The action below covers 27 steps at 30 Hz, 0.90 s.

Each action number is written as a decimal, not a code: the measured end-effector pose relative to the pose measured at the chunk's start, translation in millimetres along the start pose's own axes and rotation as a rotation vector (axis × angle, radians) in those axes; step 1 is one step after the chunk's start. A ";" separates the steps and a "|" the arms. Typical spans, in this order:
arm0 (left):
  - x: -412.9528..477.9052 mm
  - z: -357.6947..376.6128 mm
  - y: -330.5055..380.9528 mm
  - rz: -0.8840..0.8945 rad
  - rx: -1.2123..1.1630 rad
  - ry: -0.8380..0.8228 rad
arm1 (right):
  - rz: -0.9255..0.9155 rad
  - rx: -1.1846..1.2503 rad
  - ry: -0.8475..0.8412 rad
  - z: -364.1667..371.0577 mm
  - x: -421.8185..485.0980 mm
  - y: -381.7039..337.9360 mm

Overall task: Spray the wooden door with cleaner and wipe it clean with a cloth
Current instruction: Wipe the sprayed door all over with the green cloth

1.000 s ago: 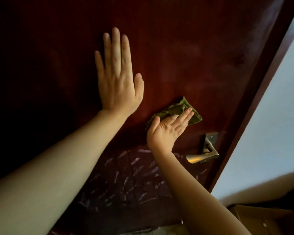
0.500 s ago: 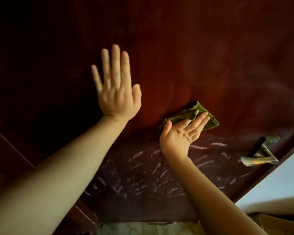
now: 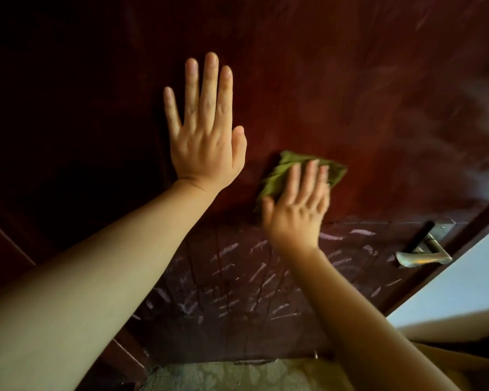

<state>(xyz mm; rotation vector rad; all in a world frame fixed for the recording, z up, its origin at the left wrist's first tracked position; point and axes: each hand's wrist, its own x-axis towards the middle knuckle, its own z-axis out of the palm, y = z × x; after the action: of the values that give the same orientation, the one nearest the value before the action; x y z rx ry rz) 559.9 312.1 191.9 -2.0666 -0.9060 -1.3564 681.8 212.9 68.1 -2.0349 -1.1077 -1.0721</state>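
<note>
both hands are up against the door (image 3: 350, 94). left hand (image 3: 206, 142) lies flat on the dark red wood, palm to the surface, fingers straight and close together pointing up, thumb out to the right; it holds nothing. right hand (image 3: 297, 204) sits lower and to the right, blurred, its fingers spread and pointing up with a slight lean to the right, pressing the cloth (image 3: 283, 176) flat against the door rather than clutching it.

the cloth is green, folded or bunched into a rough wedge. its long axis runs from lower left to upper right, with one corner poking out up by the fingertips toward the right and the lower end tucked beside the thumb. most of its middle is covered by the fingers. it lies just right of the left hand's wrist, apart from it.

a horizontal line crosses the door just under the cloth; below it the panel (image 3: 237, 292) is darker and covered in short pale streaks, most slanting up to the right. paler hazy smears show on the upper right of the door.

a metal handle (image 3: 424, 256) sits at the right edge of the door, lever pointing left. a pale wall (image 3: 469, 277) shows beyond that edge, and a strip of speckled floor (image 3: 237, 375) shows at the bottom.
</note>
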 end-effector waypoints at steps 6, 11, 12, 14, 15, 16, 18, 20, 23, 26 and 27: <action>0.3 1.5 0.7 -0.010 -0.006 0.029 | 0.326 0.086 0.037 -25.8 42.1 31.8; 1.3 -1.6 1.4 -0.010 0.017 0.018 | 0.302 0.116 0.014 -21.7 30.3 27.1; 2.1 -1.6 2.2 -0.012 0.023 0.017 | 0.284 0.114 0.000 -19.5 25.2 27.4; 1.2 -0.7 4.0 -0.018 0.023 0.020 | 0.240 0.125 -0.027 -13.5 14.0 29.2; -0.3 1.3 4.0 -0.018 0.026 0.029 | 0.215 0.125 -0.028 -9.2 8.6 31.1; -1.4 3.7 4.1 -0.015 0.033 0.044 | 0.190 0.119 -0.017 -4.6 4.5 33.2; -3.6 6.9 2.9 -0.023 0.021 0.074 | 0.146 0.116 0.023 2.6 -2.2 38.0; -12.2 9.3 4.3 -0.043 -0.066 0.148 | 0.088 0.107 0.072 10.2 -10.6 44.1; -70.4 13.2 28.9 0.013 -0.219 0.259 | 0.016 0.061 0.145 20.9 -24.7 51.9; -173.7 37.7 58.5 0.099 -0.200 0.182 | -0.071 0.021 0.217 33.2 -43.4 59.7; -205.3 52.7 63.0 0.100 -0.134 0.138 | -0.106 0.012 0.234 39.4 -51.4 62.4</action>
<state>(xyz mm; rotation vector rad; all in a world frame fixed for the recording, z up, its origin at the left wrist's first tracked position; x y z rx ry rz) 581.0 256.4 -21.0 -2.0569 -0.6608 -1.5204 733.5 192.6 -2.6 -1.8035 -1.1059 -1.3157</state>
